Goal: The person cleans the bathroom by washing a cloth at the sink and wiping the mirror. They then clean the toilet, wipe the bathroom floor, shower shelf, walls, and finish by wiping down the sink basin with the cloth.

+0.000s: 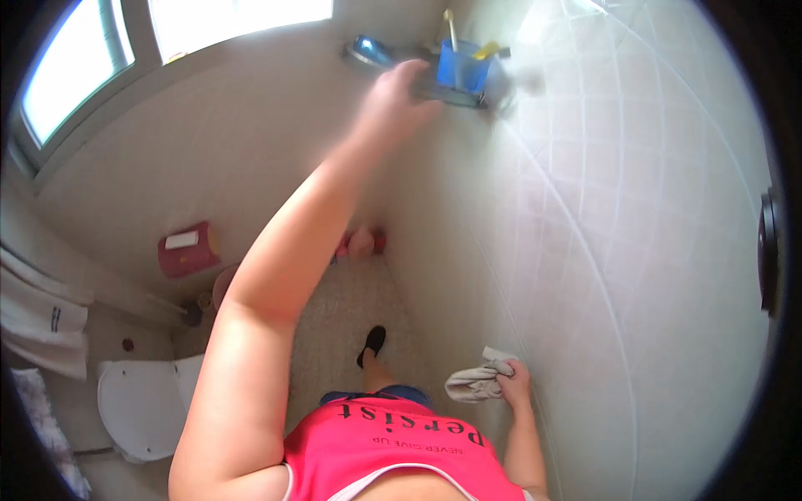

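My left hand [399,98] is stretched up to a corner shelf [459,102], slightly blurred, with thumb and fingers apart and nothing seen between them. Just right of its fingertips stands a blue cup [464,68] holding a pale-handled stick [452,29] and a yellow item [485,51]. A shiny bluish object [368,50] lies on the shelf's left part. Low at the right, beside the wall, my right hand [516,382] is closed around a crumpled, greyish-white cloth [474,384]. Whether my left hand touches the shelf I cannot tell.
Tiled wall [576,217] rises close on my right. At lower left is a white toilet [142,409], with towels [50,326] hanging near it. A dark red box [189,250] is on the far wall below the window [242,25]. Reddish items [363,242] sit in the floor corner.
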Tool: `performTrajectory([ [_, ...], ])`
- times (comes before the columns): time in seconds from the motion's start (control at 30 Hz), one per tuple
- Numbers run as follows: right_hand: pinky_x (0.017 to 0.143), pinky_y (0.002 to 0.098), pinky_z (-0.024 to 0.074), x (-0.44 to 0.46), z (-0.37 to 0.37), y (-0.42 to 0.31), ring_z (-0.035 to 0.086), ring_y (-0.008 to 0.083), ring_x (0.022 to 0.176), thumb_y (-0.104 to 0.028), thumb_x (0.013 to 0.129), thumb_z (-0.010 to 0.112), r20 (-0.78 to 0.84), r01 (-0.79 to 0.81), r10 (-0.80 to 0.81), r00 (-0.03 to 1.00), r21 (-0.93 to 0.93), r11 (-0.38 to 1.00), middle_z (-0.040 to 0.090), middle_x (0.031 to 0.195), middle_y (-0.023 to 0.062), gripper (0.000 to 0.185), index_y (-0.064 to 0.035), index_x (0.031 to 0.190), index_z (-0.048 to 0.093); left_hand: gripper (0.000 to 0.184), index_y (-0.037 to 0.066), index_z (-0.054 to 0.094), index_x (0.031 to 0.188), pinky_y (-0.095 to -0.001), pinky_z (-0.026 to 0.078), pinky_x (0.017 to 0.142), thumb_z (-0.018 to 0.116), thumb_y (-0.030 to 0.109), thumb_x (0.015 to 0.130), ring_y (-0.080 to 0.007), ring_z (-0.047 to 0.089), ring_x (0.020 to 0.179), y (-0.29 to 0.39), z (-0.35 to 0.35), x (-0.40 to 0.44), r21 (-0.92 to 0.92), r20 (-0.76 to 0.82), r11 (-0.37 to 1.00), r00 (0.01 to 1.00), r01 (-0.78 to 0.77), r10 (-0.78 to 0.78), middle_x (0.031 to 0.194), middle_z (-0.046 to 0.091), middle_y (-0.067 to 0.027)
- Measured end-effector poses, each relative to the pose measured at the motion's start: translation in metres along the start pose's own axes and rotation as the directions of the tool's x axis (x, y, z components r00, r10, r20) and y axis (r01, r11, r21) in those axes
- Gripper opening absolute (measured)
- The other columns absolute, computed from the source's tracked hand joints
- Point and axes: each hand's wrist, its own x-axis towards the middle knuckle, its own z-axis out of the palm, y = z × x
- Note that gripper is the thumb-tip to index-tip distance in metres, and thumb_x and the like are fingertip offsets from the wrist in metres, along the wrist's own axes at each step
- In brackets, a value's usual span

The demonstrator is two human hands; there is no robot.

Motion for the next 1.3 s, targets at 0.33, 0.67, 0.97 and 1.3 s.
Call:
performTrajectory([
  [0.33,0.074,0.0291,0.0463,0.118,-0.042,-0.196,0.058,0.017,0.081,0.007,0.064,0.06,-0.141,0.412,-0.389,0.91,0.396,0.821,0.06,0.086,0.006,0.03,-0.0014,0.092,0.063,0.06,0.009,0.067,0.097,-0.0356,0.047,0.083,0.079,0.053,0.059,-0.0294,0.056,0.097,-0.002,0.057,0.142,0.259,0.269,0.965,0.958,0.028,-0.1,0.106,0.052,-0.0151],
  [0.67,0.082,0.0272,0.043,0.166,-0.089,-0.339,0.054,0.0135,0.089,-0.003,0.069,0.062,-0.435,0.692,-0.539,0.721,0.428,0.581,0.058,0.096,0.0049,0.031,0.0022,0.099,0.059,0.042,-0.001,0.061,0.078,-0.0259,0.042,0.052,0.077,0.038,0.074,-0.0108,0.051,0.058,-0.063,-0.06,0.214,0.041,0.226,0.999,0.973,0.032,-0.04,0.063,0.051,-0.0014],
  [0.97,0.087,0.0293,0.0416,0.216,-0.105,-0.475,0.055,0.0189,0.096,-0.009,0.073,0.064,-0.479,0.788,-0.659,0.579,0.121,0.604,0.058,0.106,0.0093,0.037,-0.0009,0.108,0.058,0.038,0.001,0.056,0.075,-0.024,0.047,0.063,0.084,0.025,0.062,-0.0125,0.053,0.083,-0.086,-0.118,0.182,-0.085,0.318,0.993,0.942,-0.082,0.106,0.108,0.051,-0.0085],
  [1.3,0.088,0.0289,0.0441,0.247,-0.109,-0.555,0.055,0.0172,0.1,-0.002,0.079,0.06,-0.585,0.814,-0.597,0.549,0.214,0.54,0.057,0.107,0.0092,0.04,-0.0027,0.118,0.051,0.037,0.005,0.059,0.067,-0.0384,0.045,0.082,0.087,0.019,0.046,-0.0323,0.052,0.107,-0.119,-0.166,0.131,0.033,0.177,0.978,0.964,-0.205,0.196,0.123,0.049,-0.0213],
])
